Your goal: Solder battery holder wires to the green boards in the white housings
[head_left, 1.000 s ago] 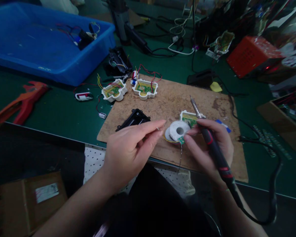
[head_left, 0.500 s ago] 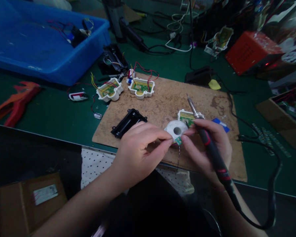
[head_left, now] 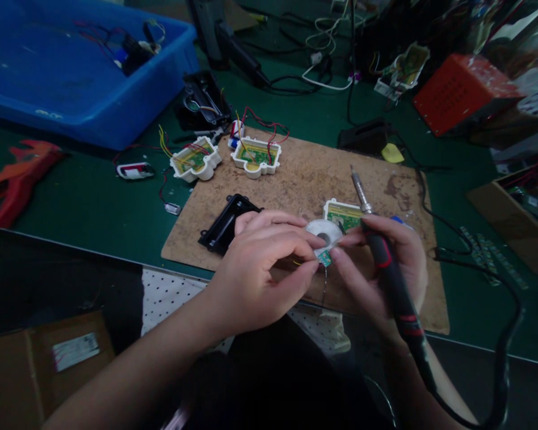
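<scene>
My right hand (head_left: 397, 257) is wrapped round a soldering iron (head_left: 385, 263), its tip pointing up and away. The thumb and forefinger of that hand also touch the right side of a small green circuit board (head_left: 325, 258). At the board's left edge, my left hand (head_left: 260, 269) has thumb and forefinger pinched; what lies between them is too small to make out. A bit of yellow wire shows beneath the left fingers. Just behind the board is a white solder spool (head_left: 323, 230), partly covered by the fingers, and a strand of solder wire (head_left: 325, 283) hangs below.
A brown work board (head_left: 305, 161) carries white housings with green circuit boards (head_left: 256, 156) and a black casing (head_left: 226, 224). To the left are a blue bin (head_left: 103, 113) and orange-red pliers (head_left: 22, 176). A red box (head_left: 464, 92) stands back right; the iron's cable (head_left: 504, 340) loops at right.
My left fingers have shifted right and now cover part of the spool. The soldering iron has moved slightly right. The view has shifted a little.
</scene>
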The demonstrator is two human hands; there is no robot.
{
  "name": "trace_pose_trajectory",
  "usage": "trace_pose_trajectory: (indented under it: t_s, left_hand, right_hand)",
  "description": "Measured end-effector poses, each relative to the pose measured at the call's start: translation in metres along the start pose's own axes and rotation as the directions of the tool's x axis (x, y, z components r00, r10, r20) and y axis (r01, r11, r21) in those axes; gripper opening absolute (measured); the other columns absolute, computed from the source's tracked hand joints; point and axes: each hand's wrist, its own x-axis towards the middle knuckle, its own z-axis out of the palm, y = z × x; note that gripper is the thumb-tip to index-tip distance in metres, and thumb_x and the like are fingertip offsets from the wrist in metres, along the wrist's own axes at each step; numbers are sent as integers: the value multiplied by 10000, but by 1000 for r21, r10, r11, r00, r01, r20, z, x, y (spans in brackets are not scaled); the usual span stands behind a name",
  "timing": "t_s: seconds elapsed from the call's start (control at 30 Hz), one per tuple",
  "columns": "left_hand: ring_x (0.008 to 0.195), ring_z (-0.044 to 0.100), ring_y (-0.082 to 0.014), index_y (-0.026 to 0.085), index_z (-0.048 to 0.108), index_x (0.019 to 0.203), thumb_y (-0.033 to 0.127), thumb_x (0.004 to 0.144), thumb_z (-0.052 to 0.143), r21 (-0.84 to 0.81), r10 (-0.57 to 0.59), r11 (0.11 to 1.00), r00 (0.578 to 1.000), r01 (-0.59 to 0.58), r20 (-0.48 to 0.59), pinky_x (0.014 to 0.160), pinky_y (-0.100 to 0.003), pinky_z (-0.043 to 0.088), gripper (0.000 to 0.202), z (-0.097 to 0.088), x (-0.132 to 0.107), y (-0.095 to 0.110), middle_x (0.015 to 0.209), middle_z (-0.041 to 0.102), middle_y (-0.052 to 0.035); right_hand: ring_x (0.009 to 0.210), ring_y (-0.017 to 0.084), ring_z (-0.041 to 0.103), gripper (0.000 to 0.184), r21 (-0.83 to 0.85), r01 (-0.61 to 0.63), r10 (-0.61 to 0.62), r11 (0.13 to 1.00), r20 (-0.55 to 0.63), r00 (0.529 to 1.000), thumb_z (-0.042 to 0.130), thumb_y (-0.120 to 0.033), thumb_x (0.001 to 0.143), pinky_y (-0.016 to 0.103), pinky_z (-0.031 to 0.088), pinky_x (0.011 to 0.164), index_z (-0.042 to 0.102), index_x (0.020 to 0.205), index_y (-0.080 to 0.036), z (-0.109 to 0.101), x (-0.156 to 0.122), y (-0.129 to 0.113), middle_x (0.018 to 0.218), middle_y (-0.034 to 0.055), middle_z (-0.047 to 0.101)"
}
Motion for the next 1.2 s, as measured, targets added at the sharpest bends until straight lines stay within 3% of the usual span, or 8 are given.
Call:
trace_pose_trajectory:
  t_s: [0.3, 0.4, 0.5, 0.6, 0.73, 0.8, 0.97, 1.2]
  left_hand:
    - [1122, 707, -210, 242, 673, 894, 166, 920, 688, -42, -19, 999, 999, 20, 29, 1045, -462, 428, 81, 6, -1, -2, 1046, 818, 62]
    - [1117, 713, -212, 246, 670, 891, 164, 920, 684, -41, -28, 999, 999, 29, 24, 1037, -463, 423, 88, 6, 0, -1, 1045, 820, 60]
    - [1116, 720, -213, 237, 658, 874, 145, 914, 674, -50, -34, 998, 999, 34, 5, 1055, -470, 416, 102, 7, -1, -1, 1051, 823, 52]
    - [1112, 722, -216, 235, 652, 862, 149, 913, 674, -51, -31, 998, 999, 30, -9, 1058, -479, 416, 103, 9, -2, -1, 1041, 826, 50]
    - [1102, 728, -218, 232, 637, 841, 140, 897, 689, -43, -25, 999, 999, 24, -26, 1054, -491, 408, 120, 11, -3, -1, 1029, 827, 50]
    - [1094, 732, -219, 231, 630, 829, 138, 892, 692, -33, -19, 999, 999, 18, -37, 1058, -500, 394, 128, 12, -3, -1, 1021, 828, 49]
    - [1081, 735, -232, 238, 630, 827, 156, 902, 681, -20, -14, 1000, 999, 14, -47, 1062, -511, 389, 122, 13, -4, -1, 1022, 833, 30]
    - [1073, 738, -227, 234, 629, 814, 142, 888, 687, -19, -21, 1000, 999, 20, -48, 1055, -500, 392, 131, 13, -3, 0, 1010, 834, 31]
  right_hand:
    - [896, 164, 736, 616, 42, -28, 28, 999, -6, 1000, 835, -153, 794, 404, 592, 960, 599, 1345, -297, 2, -1, 1, 953, -31, 747]
    - [836, 166, 741, 510, 112, -41, 56, 993, -131, 990, 798, -216, 854, 398, 608, 884, 620, 1326, -286, 4, -1, 0, 919, -24, 757]
    - [641, 153, 690, 302, 109, 29, 12, 994, -359, 933, 676, -377, 977, 377, 596, 739, 680, 1253, -254, 5, -1, 1, 719, -43, 709]
    - [524, 147, 596, 376, 45, 16, 9, 999, -514, 858, 461, -491, 1071, 359, 537, 610, 734, 1200, -267, 5, -1, 3, 571, -50, 575]
    - [685, 164, 609, 416, -100, 31, -90, 994, -667, 739, 393, -400, 1096, 373, 494, 618, 763, 940, -293, 6, 2, 4, 722, 7, 582]
    - [616, 138, 541, 447, -40, 99, -99, 994, -697, 710, 373, -358, 1096, 348, 440, 563, 722, 832, -268, 8, 5, 4, 689, 0, 507]
    - [454, 93, 369, 338, 148, 170, -36, 974, -642, 766, 432, -331, 1020, 290, 244, 425, 594, 742, -227, 11, 8, 3, 609, -30, 322]
    - [439, 120, 387, 301, 138, 74, 18, 988, -571, 821, 537, -399, 911, 309, 264, 450, 520, 653, -245, 8, 3, -2, 537, -40, 325]
